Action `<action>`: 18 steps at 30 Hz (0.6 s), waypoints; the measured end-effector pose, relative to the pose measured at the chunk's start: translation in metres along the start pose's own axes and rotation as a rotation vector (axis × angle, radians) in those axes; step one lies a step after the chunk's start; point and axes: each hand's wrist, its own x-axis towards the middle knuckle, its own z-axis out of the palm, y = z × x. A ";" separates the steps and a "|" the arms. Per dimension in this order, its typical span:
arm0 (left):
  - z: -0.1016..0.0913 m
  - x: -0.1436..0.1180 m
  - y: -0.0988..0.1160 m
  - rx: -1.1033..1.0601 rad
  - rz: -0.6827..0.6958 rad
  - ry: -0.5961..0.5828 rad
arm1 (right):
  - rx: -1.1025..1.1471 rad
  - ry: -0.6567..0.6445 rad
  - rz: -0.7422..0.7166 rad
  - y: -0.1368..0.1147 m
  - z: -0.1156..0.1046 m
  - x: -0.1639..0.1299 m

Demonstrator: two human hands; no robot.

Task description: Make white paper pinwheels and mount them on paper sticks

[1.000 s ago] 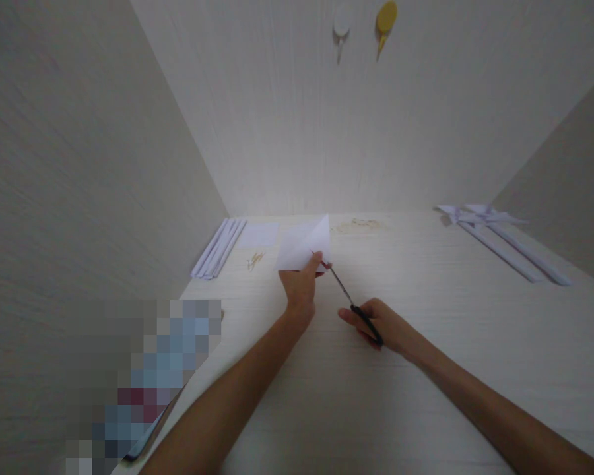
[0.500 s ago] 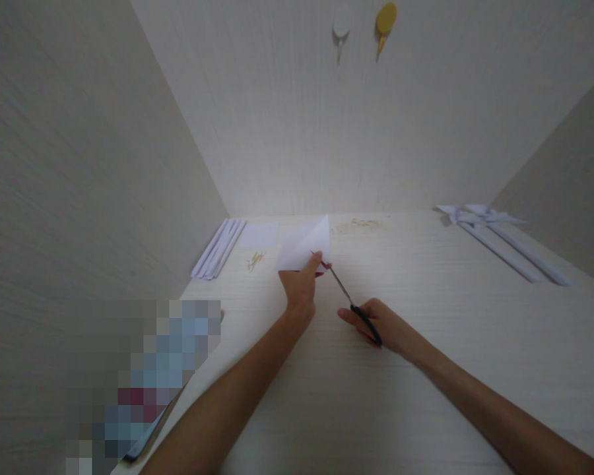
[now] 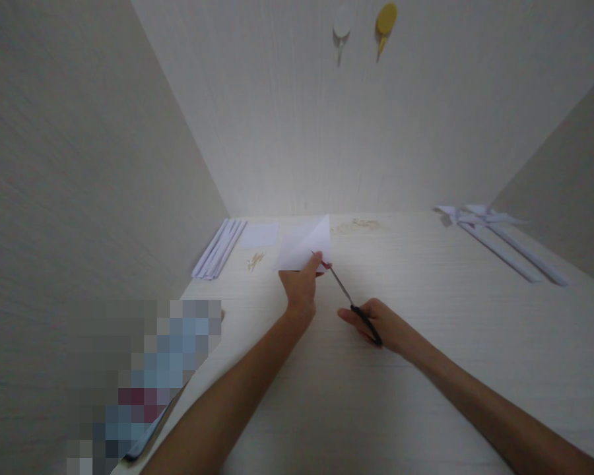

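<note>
Two hands work mid-surface: my left hand (image 3: 299, 285) pinches the folded white paper (image 3: 304, 245) at its near edge. My right hand (image 3: 383, 324) grips the black-handled scissors (image 3: 349, 300), blades touching the paper's near right corner.

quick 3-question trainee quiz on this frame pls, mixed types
1. True or false: the right hand holds the scissors.
2. The left hand grips: A) the folded white paper B) the paper strips C) a yellow hook.
3. Fill in: the scissor tips meet the paper at its lower ___ corner.

Key: 1 true. 2 A. 3 right.
</note>
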 end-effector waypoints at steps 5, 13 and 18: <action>-0.001 0.000 -0.001 -0.004 -0.002 -0.006 | 0.005 0.002 -0.014 -0.002 0.000 -0.001; -0.001 0.001 0.002 -0.026 0.013 0.003 | 0.099 -0.052 0.024 -0.005 -0.003 -0.003; -0.003 0.004 0.001 -0.015 0.053 0.039 | 0.211 0.011 -0.023 -0.006 -0.001 -0.003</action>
